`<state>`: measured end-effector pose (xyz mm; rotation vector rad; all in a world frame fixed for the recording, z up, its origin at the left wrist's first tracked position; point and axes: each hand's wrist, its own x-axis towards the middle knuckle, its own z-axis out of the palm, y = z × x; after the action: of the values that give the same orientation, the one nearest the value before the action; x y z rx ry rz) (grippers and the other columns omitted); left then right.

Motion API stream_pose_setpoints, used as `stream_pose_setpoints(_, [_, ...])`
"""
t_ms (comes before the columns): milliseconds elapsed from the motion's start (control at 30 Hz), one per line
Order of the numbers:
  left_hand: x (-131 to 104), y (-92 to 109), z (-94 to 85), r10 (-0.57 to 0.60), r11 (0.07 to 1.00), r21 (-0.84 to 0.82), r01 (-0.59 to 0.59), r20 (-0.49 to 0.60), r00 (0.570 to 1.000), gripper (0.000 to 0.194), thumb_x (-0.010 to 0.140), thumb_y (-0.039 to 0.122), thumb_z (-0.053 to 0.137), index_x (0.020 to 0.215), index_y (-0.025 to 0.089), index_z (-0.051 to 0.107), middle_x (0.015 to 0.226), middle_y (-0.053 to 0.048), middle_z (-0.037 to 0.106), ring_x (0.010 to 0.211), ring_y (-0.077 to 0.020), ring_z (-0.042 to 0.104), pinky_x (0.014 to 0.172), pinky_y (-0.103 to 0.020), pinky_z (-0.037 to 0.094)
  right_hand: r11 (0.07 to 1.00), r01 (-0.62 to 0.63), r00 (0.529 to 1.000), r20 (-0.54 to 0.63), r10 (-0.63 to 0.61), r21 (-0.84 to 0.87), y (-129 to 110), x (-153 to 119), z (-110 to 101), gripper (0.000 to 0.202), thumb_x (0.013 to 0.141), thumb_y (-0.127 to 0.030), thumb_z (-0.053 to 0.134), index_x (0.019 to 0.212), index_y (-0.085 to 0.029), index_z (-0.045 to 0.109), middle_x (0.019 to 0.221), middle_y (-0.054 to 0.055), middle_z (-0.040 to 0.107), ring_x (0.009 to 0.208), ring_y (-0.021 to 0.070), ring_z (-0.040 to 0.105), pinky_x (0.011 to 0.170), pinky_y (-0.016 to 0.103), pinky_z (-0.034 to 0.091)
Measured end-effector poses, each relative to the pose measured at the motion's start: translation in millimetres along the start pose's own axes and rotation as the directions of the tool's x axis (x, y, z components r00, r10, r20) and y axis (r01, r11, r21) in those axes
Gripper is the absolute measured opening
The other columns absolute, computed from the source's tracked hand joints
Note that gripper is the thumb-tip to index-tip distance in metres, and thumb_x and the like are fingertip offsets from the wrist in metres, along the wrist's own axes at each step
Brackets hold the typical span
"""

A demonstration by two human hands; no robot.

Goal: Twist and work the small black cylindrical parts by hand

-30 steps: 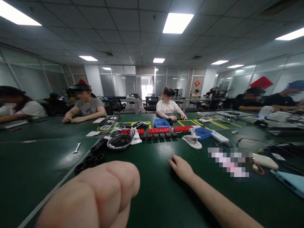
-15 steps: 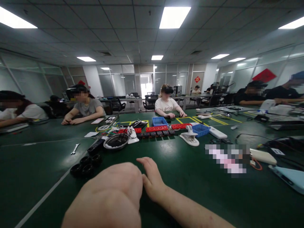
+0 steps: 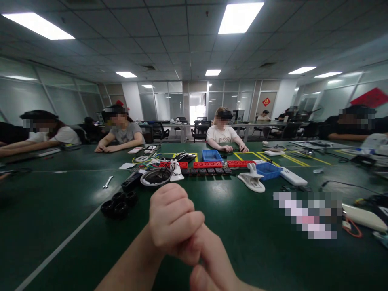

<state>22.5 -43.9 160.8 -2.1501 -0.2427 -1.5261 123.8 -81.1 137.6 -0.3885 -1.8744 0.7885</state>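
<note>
Close together above the green table [image 3: 257,250], my left hand [image 3: 173,214] is closed in a fist, its fingers wrapped over those of my right hand [image 3: 216,251]. The thumb of my right hand shows at the bottom, while its other fingers are mostly covered by the left fist. No separate object shows between the two hands. Beyond the fist lies a round metal dish [image 3: 155,177] with dark contents. A cluster of black round cups [image 3: 119,205] stands to the left.
An open-ended wrench [image 3: 108,182] lies at the left. Red strips [image 3: 207,164], blue bins [image 3: 268,171], a white clip stand [image 3: 252,181] and a white power bank [image 3: 292,176] stretch across the middle. At right are a blurred-out item [image 3: 306,218] and cables. Several people sit around the table.
My left fist has moved forward and away from the camera. My right hand, formerly with fingers extended beside it, is now tucked under it. The view has turned slightly left.
</note>
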Motion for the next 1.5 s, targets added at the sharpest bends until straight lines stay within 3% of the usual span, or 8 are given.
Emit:
stream_pose_setpoints(200, [-8,-35,-19.7,-0.154,0.98,0.122,0.158,-0.048,0.987,0.05,0.088,0.046,0.023,0.059,0.02,0.056,0.043,0.002,0.044,0.045,-0.0126,0.044,0.052,-0.028,0.037,0.979,0.064,0.996,0.075,-0.05,-0.192,-19,-2,-17,0.057,0.08,-0.061,0.032,0.106,-0.015,0.052,0.093,0.009,0.06,0.087,0.0213,0.054,0.082,0.034,0.041])
stream_pose_setpoints(333, [-12,-74,-33.1,-0.843,0.533,0.045,0.845,-0.059,0.535,0.041,0.088,0.042,0.025,0.093,0.015,0.055,0.057,0.002,0.052,0.049,-0.0125,0.049,0.048,-0.025,0.04,0.922,-0.237,0.917,0.244,0.316,-0.305,-12,-3,-46,0.051,0.081,-0.056,0.038,0.12,-0.023,0.045,0.091,0.004,0.063,0.08,0.0187,0.057,0.074,0.032,0.043])
stream_pose_setpoints(467, [-27,-77,-22.2,-0.819,0.518,0.123,0.847,0.357,0.449,0.036,0.079,0.043,0.046,0.1,0.016,0.058,0.072,0.0,0.059,0.066,-0.0152,0.055,0.059,-0.026,0.041,0.717,-0.512,0.684,0.28,0.673,-0.472,49,4,-75,0.043,0.075,-0.046,0.054,0.108,-0.019,0.056,0.086,0.005,0.062,0.074,0.0186,0.057,0.066,0.031,0.044])
stream_pose_setpoints(633, [-80,-67,-5.1,-0.553,0.478,0.287,0.83,0.832,0.031,0.054,0.071,0.042,0.056,0.118,0.018,0.047,0.082,-0.002,0.056,0.068,-0.0144,0.052,0.058,-0.023,0.038,0.759,-0.631,0.685,0.343,0.643,-0.161,127,-4,-71,0.05,0.07,-0.031,0.062,0.114,-0.013,0.048,0.087,0.004,0.058,0.077,0.0152,0.054,0.068,0.028,0.042])
stream_pose_setpoints(700, [-101,-68,-9.8,-0.487,0.416,0.281,0.865,0.872,-0.049,0.062,0.069,0.041,0.059,0.123,0.019,0.04,0.093,-0.003,0.054,0.074,-0.0149,0.051,0.062,-0.023,0.04,0.764,-0.625,0.687,0.349,0.637,-0.164,139,-10,-63,0.061,0.063,-0.027,0.068,0.118,-0.013,0.045,0.092,0.005,0.056,0.08,0.0154,0.053,0.071,0.028,0.041])
stream_pose_setpoints(867, [-119,-62,-17.2,-0.4,0.404,0.208,0.891,0.916,-0.032,0.067,0.052,0.035,0.074,0.112,0.022,0.049,0.102,-0.002,0.051,0.088,-0.0183,0.049,0.073,-0.026,0.04,0.784,-0.555,0.646,0.45,0.617,-0.278,146,-18,-44,0.075,0.051,-0.032,0.077,0.118,-0.019,0.047,0.096,0.002,0.055,0.085,0.0169,0.05,0.073,0.027,0.039])
stream_pose_setpoints(1133, [-124,-50,6.1,-0.499,0.455,0.275,0.847,0.867,-0.014,0.038,0.056,0.039,0.07,0.087,0.021,0.059,0.084,0.001,0.053,0.076,-0.0165,0.05,0.063,-0.024,0.037,0.789,-0.486,0.718,0.343,0.606,-0.376,158,-27,-27,0.029,0.057,-0.02,0.071,0.084,-0.016,0.06,0.07,-0.004,0.052,0.063,0.0106,0.047,0.052,0.019,0.033])
stream_pose_setpoints(1500, [-141,-27,25.6,-0.589,0.486,0.151,0.861,0.784,0.195,0.051,0.066,0.035,0.065,0.114,0.025,0.048,0.107,-0.003,0.052,0.098,-0.0209,0.047,0.086,-0.03,0.035,0.699,-0.437,0.753,0.196,0.629,-0.566,171,-27,-45,0.038,0.053,-0.024,0.072,0.087,-0.017,0.057,0.082,0.0,0.057,0.073,0.0161,0.05,0.061,0.024,0.037])
